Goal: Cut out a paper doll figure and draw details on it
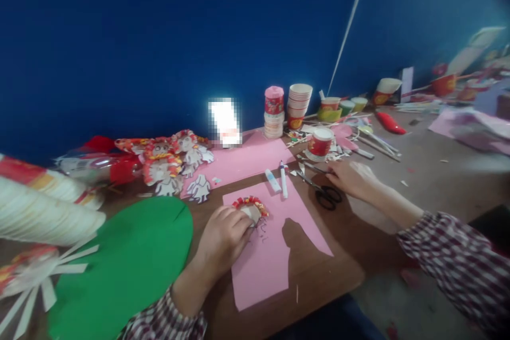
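Observation:
My left hand (229, 234) is closed around a small paper figure with a red-and-yellow fringed edge (252, 205), held low over a pink paper sheet (263, 271). Dark pen lines show on the sheet beside my fingers. Farther right, my right hand (353, 178) has its fingers drawn together at the end of a slim, pointed thing (316, 168), whose kind I cannot make out. Just in front of that hand lie black-handled scissors (329, 196). A white marker (283, 180) and a glue stick (273, 180) rest at the sheet's far edge.
A green paper oval (131, 260) and stacked paper cups (43, 212) lie at left. Decorated paper figures (161, 162) are piled behind. More cup stacks (299, 106), a single red cup (321, 143) and paper scraps stand toward the blue wall (139, 37).

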### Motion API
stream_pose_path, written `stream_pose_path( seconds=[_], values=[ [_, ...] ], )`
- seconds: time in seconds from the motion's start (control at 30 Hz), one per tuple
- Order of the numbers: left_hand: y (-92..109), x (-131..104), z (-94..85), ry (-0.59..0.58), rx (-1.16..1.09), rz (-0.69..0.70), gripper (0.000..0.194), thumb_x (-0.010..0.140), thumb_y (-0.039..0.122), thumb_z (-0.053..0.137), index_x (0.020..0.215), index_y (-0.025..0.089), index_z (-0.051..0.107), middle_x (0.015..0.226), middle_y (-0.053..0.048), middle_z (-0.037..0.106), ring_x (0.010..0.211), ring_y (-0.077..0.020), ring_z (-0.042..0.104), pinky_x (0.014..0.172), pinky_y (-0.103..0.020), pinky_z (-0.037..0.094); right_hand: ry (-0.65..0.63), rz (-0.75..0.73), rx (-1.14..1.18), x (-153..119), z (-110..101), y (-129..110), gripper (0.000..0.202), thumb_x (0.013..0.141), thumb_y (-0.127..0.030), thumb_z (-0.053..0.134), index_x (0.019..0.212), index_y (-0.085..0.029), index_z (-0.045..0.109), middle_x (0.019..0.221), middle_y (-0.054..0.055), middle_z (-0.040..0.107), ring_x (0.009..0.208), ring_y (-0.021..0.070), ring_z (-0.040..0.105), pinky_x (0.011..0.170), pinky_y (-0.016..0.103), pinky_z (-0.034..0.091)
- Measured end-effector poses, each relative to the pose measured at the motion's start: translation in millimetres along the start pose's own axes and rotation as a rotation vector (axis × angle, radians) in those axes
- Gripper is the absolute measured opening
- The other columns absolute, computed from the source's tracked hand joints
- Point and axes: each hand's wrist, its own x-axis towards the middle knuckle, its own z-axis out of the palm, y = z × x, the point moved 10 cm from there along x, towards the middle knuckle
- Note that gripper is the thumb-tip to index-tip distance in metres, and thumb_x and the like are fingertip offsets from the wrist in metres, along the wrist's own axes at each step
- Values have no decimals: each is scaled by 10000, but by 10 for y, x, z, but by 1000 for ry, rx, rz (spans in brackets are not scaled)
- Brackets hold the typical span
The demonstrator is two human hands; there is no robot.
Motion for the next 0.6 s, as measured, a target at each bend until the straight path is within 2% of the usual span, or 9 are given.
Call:
stream_pose_path(
  seconds=[0.17, 0.27, 0.37, 0.43, 0.6],
  values=[
    [62, -6, 17, 14, 30, 16, 79, 853, 156, 558, 858, 163, 636, 792, -47, 632, 786, -205, 544, 746, -394, 449, 38, 14, 121, -16, -72, 15, 189, 806, -316, 470, 850, -206, 618, 820, 71, 692, 736, 250, 638, 561, 285, 365],
    [67, -18, 36, 37, 19, 30, 108, 854, 122, 542, 891, 158, 636, 821, -54, 636, 797, -202, 537, 751, -390, 464, 161, 14, 279, -78, -245, -12, 160, 794, -325, 496, 847, -206, 588, 785, 42, 672, 698, 212, 616, 582, 276, 379],
    [62, -12, 7, 74, -28, 43, 131, 857, 119, 538, 940, 160, 631, 881, -61, 641, 859, -201, 541, 795, -386, 478, 259, -89, 487, -156, -434, -174, 148, 797, -324, 518, 848, -193, 565, 768, 35, 647, 667, 175, 588, 609, 271, 401],
    [45, 7, -20, 70, -60, 24, 170, 852, 129, 552, 1003, 174, 619, 970, -66, 640, 952, -210, 542, 863, -399, 471, 254, -149, 617, -189, -505, -315, 143, 806, -325, 525, 837, -189, 554, 762, 31, 629, 642, 159, 567, 596, 267, 405],
    [-19, -39, -157, 71, -27, -120, 408, 843, 185, 579, 1242, 173, 494, 1241, -125, 531, 1178, -262, 453, 1003, -456, 400, 25, -215, 1093, -276, -472, -753, 159, 826, -336, 518, 836, -177, 524, 724, 12, 571, 607, 129, 522, 555, 250, 413]
  ],
)
